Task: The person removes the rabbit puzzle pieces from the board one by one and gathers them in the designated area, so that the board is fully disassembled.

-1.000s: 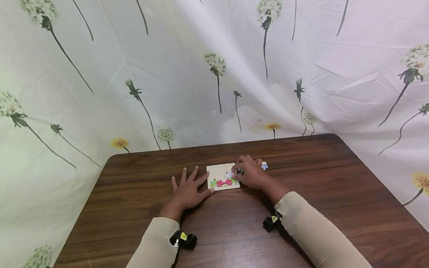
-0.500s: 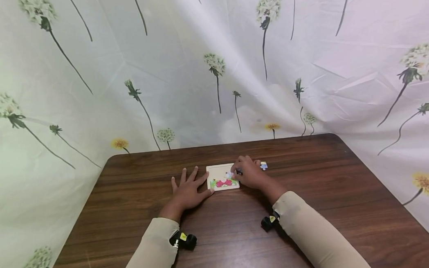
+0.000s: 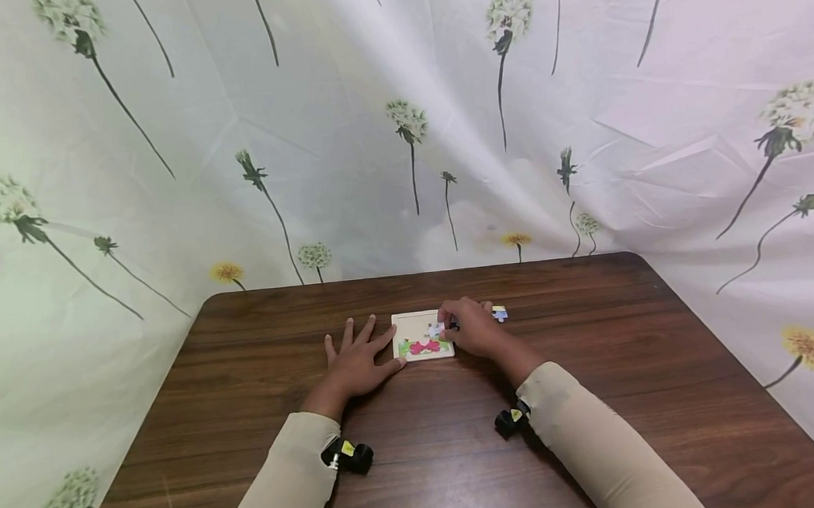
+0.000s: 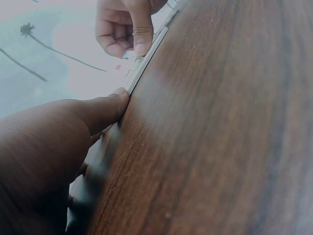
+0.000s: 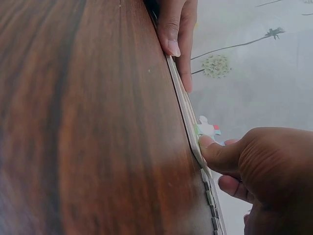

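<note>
From where I stand, the surface [image 3: 418,440] looks slick enough to let things skid. The left hand [image 3: 360,364] has its fingers spread, thumb and forefinger braced against the left edge of the puzzle tray [image 3: 412,329]; if that bracing slackened, I'd expect sideways pressure to send the tray slipping. The right hand [image 3: 478,329] is over the tray's right side, thumb and fingertips pinching a small jigsaw piece [image 5: 208,129]. The piece is tipped up on the tray, so a hard push could make it catch on its neighbours and lift them. A careless sweep of the right hand's outer fingers might also scatter the loose piece [image 3: 499,313] lying just beyond them, partly hidden.

As for materials, the hanging cloth [image 3: 360,171] is creased and faintly shiny, printed with dandelions. The surface is dark brown with a streaky wood grain, a soft gloss and rounded far corners. Both sleeves [image 3: 288,479] look like matte, close-fitting beige fabric. The tray is pale, probably wood, a thin flat rectangle with a raised rim. Along its near side sits a row of fitted pieces [image 3: 424,348] in red and green. The loose piece is knobbed, blue and yellow; the pinched one shows white, green and red.
</note>
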Action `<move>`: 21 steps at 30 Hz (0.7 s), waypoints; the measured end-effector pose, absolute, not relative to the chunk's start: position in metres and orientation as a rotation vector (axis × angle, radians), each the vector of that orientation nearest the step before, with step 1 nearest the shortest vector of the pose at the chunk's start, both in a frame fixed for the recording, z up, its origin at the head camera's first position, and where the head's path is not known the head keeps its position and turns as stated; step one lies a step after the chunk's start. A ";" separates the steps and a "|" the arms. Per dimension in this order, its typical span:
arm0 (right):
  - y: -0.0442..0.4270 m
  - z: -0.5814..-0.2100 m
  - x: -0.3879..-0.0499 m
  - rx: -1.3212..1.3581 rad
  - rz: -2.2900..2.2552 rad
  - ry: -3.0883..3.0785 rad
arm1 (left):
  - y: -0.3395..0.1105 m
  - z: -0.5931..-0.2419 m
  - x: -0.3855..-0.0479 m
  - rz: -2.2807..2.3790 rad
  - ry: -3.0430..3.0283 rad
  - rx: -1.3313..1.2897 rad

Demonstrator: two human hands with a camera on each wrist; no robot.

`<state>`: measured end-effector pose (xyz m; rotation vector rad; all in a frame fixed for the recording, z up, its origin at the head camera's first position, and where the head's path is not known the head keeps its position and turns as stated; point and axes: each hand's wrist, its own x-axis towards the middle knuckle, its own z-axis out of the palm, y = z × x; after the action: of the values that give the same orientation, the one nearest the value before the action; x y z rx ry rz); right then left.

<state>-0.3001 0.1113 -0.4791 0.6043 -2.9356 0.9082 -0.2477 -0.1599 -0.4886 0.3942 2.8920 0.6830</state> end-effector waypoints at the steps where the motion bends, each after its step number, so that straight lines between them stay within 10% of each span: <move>1: 0.111 -0.479 -0.300 0.610 0.900 -2.929 | -0.160 -0.489 -0.248 0.684 2.893 0.396; 21: 0.114 -0.479 -0.300 0.710 0.858 -2.867 | -0.161 -0.489 -0.249 0.648 2.903 0.397</move>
<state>-0.2998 0.1140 -0.4790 0.7097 -2.8669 0.8579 -0.2493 -0.1612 -0.4894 0.3970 2.9027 0.6480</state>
